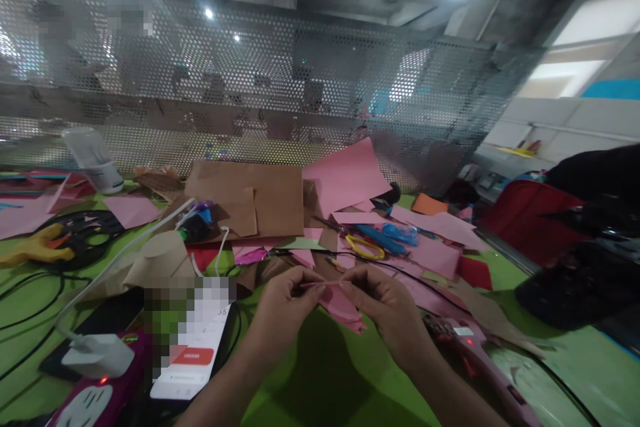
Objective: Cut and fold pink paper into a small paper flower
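Observation:
Low in the middle of the head view, a small folded pink paper piece [340,305] is held between both hands above the green table [310,373]. My left hand [287,310] pinches its left edge between thumb and fingers. Its right edge is pinched by my right hand [383,310]. The piece hangs down between the thumbs, with layered, jagged lower edges. Some fingertips are hidden behind the paper.
A phone [193,353] and purple power strip [95,390] lie left. Behind the hands are a brown paper bag [240,197], pink sheets [350,177] and yellow-handled scissors [365,247]. A pink glue gun [487,360] and its cable lie right. A perforated screen [280,80] stands behind.

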The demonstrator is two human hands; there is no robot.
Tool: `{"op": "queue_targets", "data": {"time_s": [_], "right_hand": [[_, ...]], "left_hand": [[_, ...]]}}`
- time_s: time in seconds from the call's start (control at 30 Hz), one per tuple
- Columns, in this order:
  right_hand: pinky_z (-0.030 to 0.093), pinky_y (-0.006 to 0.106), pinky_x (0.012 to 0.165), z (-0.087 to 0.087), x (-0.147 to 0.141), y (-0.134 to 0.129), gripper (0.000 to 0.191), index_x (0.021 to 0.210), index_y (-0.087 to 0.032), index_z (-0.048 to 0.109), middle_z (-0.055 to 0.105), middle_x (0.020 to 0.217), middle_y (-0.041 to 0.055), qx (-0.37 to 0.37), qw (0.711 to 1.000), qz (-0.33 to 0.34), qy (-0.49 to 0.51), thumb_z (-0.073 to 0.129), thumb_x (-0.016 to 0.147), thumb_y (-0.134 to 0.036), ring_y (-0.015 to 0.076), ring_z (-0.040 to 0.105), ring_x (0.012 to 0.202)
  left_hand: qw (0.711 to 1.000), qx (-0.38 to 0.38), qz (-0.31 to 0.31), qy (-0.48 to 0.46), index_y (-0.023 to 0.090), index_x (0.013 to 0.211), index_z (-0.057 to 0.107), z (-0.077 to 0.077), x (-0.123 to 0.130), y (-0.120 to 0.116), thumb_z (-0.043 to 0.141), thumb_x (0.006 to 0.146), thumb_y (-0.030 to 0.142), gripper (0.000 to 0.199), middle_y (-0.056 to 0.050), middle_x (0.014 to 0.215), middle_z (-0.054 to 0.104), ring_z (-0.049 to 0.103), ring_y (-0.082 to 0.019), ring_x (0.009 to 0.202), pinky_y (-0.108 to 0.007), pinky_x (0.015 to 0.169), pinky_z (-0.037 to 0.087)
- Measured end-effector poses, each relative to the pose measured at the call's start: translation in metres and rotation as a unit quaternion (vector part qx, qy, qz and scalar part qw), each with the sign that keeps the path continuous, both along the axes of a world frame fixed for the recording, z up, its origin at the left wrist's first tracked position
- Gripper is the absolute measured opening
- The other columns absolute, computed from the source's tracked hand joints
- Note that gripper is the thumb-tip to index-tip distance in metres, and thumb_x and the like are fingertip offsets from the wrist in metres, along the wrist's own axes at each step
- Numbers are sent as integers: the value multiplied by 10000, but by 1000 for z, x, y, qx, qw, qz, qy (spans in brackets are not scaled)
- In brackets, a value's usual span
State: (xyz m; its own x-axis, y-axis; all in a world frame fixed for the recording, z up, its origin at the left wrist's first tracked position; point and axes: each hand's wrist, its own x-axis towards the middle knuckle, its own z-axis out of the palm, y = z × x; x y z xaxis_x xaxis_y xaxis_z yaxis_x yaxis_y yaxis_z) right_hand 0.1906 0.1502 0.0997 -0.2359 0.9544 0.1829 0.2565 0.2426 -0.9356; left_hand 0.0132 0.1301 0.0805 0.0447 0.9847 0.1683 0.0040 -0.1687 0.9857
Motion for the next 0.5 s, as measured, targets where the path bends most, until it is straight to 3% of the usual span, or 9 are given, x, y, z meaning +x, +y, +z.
{"op": "queue_targets", "data": {"time_s": [0.23, 0.5], "right_hand": [[391, 254, 574, 2, -1, -2, 183, 755, -179, 642, 575, 668, -11, 9, 1000, 1, -23, 653, 811, -353, 139, 510, 621], [431, 264, 622, 0, -2, -3, 179, 846, -188, 657, 636, 763, 12, 0, 1000, 20, -11, 669, 803, -362, 162, 568, 699]], "left_hand": [[1000, -6, 1, 0, 154, 814, 681, -3, 0, 1, 623, 817, 264, 124, -40, 784, 676, 602, -174, 751, -272, 693, 451], [999, 25, 28, 18, 167, 781, 630, -3, 0, 1, 599, 820, 237, 86, -19, 764, 637, 583, -162, 743, -264, 686, 443]]}}
